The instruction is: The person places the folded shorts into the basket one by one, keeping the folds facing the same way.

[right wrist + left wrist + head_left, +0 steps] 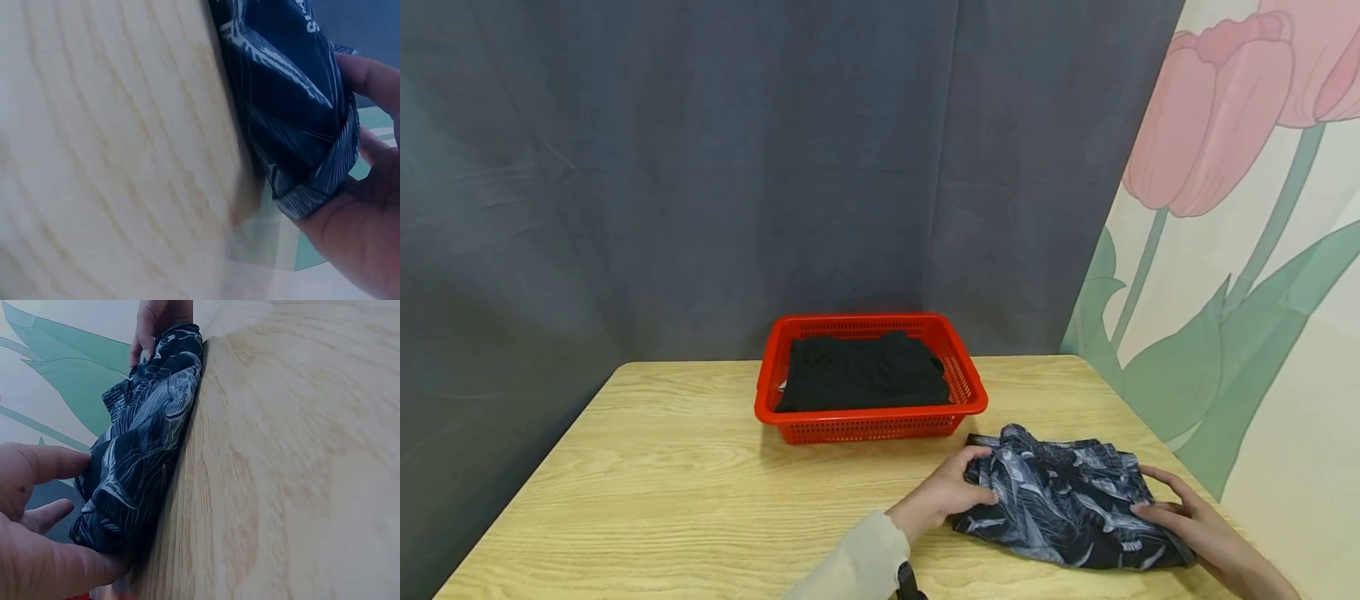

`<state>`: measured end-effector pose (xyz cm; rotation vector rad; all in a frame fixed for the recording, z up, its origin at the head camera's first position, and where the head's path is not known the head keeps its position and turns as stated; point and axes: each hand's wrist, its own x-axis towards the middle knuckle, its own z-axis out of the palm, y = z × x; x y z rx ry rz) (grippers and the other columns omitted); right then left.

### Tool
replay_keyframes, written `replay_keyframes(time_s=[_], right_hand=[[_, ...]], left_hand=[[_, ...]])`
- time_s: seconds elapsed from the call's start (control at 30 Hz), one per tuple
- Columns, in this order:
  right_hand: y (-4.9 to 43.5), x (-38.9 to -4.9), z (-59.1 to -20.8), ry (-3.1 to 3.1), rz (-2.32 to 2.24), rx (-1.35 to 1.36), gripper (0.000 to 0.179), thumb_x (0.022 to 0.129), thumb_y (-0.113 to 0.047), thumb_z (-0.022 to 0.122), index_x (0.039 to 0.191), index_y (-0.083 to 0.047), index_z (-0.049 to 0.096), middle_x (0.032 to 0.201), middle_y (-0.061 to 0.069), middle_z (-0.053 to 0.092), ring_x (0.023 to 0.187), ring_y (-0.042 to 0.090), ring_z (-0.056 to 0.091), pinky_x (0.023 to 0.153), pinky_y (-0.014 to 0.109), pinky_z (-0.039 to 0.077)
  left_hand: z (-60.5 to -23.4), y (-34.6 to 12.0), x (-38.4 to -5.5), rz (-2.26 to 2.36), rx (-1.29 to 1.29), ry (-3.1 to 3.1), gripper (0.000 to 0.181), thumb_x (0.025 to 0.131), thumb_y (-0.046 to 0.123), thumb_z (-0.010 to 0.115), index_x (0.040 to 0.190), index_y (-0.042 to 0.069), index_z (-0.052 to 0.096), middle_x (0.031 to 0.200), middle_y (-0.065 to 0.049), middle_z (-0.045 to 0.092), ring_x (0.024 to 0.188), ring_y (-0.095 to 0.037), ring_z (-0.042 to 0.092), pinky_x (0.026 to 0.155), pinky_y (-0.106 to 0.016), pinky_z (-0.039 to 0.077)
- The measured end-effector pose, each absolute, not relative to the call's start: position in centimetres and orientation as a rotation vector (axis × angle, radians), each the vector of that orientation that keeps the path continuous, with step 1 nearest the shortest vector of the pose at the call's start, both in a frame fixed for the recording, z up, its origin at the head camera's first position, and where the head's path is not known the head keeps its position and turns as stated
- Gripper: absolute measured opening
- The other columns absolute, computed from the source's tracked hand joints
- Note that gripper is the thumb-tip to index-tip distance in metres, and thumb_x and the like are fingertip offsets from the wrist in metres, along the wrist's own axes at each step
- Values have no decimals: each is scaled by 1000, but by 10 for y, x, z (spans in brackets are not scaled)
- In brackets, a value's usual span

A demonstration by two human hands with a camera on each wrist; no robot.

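A folded garment [1060,500] with a black, blue and white leafy print lies on the right part of the table. My left hand [951,492] holds its left end, thumb over the cloth and a finger at the far corner. In the left wrist view, the left hand's digits [59,464] lie spread, one on the upper face and another low by the tabletop. My right hand [1206,529] grips the opposite end. The right wrist view has the cloth edge [306,197] between the thumb and the lower part of the right hand [362,231].
A red plastic basket [865,414] with slotted walls stands behind and left of the garment. Folded black cloth [861,375] lies inside it. The wooden table [662,483] meets a dark curtain [700,167] at the back and a tulip-painted wall [1292,375] on the right.
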<state>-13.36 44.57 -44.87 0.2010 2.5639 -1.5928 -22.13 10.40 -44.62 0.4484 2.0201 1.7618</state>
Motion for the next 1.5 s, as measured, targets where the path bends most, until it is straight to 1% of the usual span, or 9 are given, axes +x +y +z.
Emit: replay_keyframes(time_s=[0.07,0.17,0.23,0.33,0.5,0.7,0.9,1.2,1.5], right_hand=[[446,-133,-450,2580,-1612,180,54,99,-17,56,128,-56,34,142,34,24,97,7,56,76,27,49],[447,-131,-455,2617,-1654,88,55,98,-8,55,137,-43,40,140,1,31,95,1,55,74,23,47],[448,-129,-458,2634,-1682,28,54,97,-4,55,141,-33,42,129,-22,32,95,-3,55,73,21,47],[449,-128,-461,2652,-1678,-63,54,97,-2,53,145,-22,40,117,-39,29,97,-6,52,74,20,46],[450,-127,-461,2657,-1671,-183,51,98,-1,51,145,-18,41,119,-41,30,99,-12,45,75,19,46],[451,-127,-459,2666,-1703,-401,50,94,10,50,140,-10,49,125,-39,40,105,-13,46,74,18,47],[449,-127,-455,2752,-1625,-382,48,93,8,54,139,-4,46,126,-36,39,104,-14,44,75,14,44],[449,-127,-451,2579,-1660,-545,42,95,10,48,133,-6,51,126,-32,45,109,-15,43,76,18,47],[440,-123,-446,2761,-1557,-360,38,93,4,57,131,1,54,120,-36,45,104,-17,44,73,18,49]], left_hand=[[-447,105,-221,1738,470,2046,62,75,-7,74,128,20,59,140,-9,43,127,-30,38,103,-51,33],[-447,106,-221,1722,478,2053,61,75,-10,73,126,21,61,140,-9,44,128,-29,37,104,-51,32],[-447,106,-221,1717,470,2046,60,75,-11,73,124,22,61,140,-9,43,129,-29,36,104,-51,31],[-447,107,-220,1713,471,2024,60,76,-13,72,124,23,62,142,-9,42,131,-30,35,105,-51,32],[-449,106,-219,1681,511,1968,57,79,-14,68,122,23,65,140,-7,43,132,-28,34,105,-50,32],[-447,105,-219,1654,529,1894,55,82,-17,63,119,24,68,140,-2,43,134,-26,31,106,-52,28],[-444,104,-218,1645,542,1877,54,83,-18,61,117,23,70,140,-1,43,134,-25,30,106,-52,28],[-442,101,-219,1648,577,1887,51,82,-17,62,115,21,71,138,-1,45,123,-19,37,99,-44,33],[-441,99,-219,1663,589,1884,50,82,-16,63,113,22,71,140,-2,43,128,-20,35,103,-47,32]])
